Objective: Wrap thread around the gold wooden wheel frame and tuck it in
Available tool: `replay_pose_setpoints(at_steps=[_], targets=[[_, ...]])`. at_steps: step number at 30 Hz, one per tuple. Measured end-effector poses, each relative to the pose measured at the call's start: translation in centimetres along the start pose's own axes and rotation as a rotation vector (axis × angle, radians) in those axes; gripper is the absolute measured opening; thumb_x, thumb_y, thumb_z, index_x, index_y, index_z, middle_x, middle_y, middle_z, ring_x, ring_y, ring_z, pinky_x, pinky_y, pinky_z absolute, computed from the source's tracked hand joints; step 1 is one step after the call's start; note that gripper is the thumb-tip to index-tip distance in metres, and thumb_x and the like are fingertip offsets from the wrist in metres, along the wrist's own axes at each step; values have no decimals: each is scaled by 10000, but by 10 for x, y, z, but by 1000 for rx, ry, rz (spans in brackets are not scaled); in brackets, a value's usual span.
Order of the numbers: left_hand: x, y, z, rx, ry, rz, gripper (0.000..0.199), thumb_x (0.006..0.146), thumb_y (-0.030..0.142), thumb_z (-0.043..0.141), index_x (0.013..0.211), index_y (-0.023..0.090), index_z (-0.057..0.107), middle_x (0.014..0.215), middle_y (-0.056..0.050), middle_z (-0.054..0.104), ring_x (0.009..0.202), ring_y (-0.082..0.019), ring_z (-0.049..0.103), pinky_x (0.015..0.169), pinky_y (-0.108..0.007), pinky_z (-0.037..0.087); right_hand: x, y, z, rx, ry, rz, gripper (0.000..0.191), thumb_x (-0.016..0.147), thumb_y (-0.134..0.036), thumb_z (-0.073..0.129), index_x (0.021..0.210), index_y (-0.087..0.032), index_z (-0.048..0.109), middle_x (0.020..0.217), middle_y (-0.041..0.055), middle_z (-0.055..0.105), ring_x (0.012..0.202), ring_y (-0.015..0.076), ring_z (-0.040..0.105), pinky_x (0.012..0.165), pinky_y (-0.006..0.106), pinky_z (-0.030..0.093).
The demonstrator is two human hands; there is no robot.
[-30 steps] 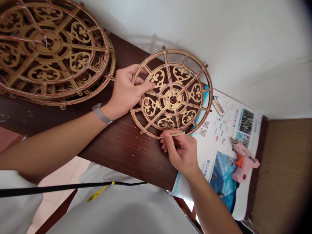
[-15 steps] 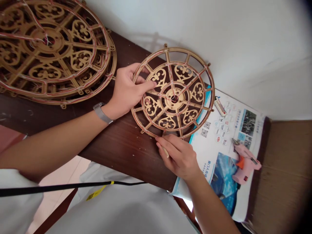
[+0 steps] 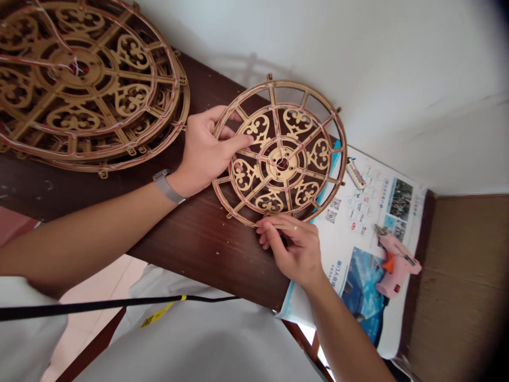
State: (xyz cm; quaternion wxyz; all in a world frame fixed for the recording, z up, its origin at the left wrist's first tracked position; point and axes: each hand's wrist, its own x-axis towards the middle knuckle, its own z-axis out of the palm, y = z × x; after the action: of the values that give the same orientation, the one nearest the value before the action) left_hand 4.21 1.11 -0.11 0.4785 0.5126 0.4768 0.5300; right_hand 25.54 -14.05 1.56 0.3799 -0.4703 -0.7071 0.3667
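My left hand (image 3: 207, 148) grips a round laser-cut wooden wheel (image 3: 278, 164), with its fingers through the openwork and over the inner ring. The wheel has heart-shaped scrollwork, spokes and thin threads or wires strung across it, and it tilts up off the dark wood table. My right hand (image 3: 292, 249) pinches a thin wooden stick (image 3: 284, 227) at the wheel's lower rim, and the stick's tip lies close to the rim. A mesh watch band (image 3: 169, 187) circles my left wrist.
A stack of larger matching wooden wheels (image 3: 83, 69) lies at the upper left. To the right are a printed leaflet (image 3: 358, 223), a pink glue gun (image 3: 395, 268) and a small tube (image 3: 356, 174) on it. Cardboard (image 3: 461, 286) and a white wall (image 3: 397, 63) bound the table.
The stick, pointing downward in my right hand half a second ago, again lies along the wheel's rim. The wheel has shifted only slightly in my left hand.
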Motion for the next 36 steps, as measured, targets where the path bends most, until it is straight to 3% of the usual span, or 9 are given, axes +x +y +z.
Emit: replay_pose_setpoints(at_steps=[9,26,30,36], targets=[[4,-4,-1,51,-8,-30,292,772,252,872,1010,248,702,688,37,718,472,-147,578,410,-327,431,3,-2,2,54,-27,58,216,1119,-139,597,986,-172,764,849,26,769,623,88,687,563,221,586],[-2,7,0,36,-5,-104,284,747,315,884,974,275,719,700,36,719,503,-169,588,425,-372,494,4,-1,-2,233,-75,201,289,1158,-275,577,973,-162,768,864,35,746,573,79,682,519,198,584],[1,5,0,94,4,-40,279,749,317,864,975,256,712,703,35,713,523,-164,596,437,-345,464,4,-7,0,282,-116,182,287,1150,-268,592,951,-156,766,809,26,747,598,81,688,535,179,584],[2,5,0,64,0,-36,249,758,290,880,953,260,729,714,25,720,510,-156,594,433,-334,456,1,-8,-6,392,28,182,216,1128,-245,637,1048,-158,818,900,72,809,646,136,748,543,250,642]])
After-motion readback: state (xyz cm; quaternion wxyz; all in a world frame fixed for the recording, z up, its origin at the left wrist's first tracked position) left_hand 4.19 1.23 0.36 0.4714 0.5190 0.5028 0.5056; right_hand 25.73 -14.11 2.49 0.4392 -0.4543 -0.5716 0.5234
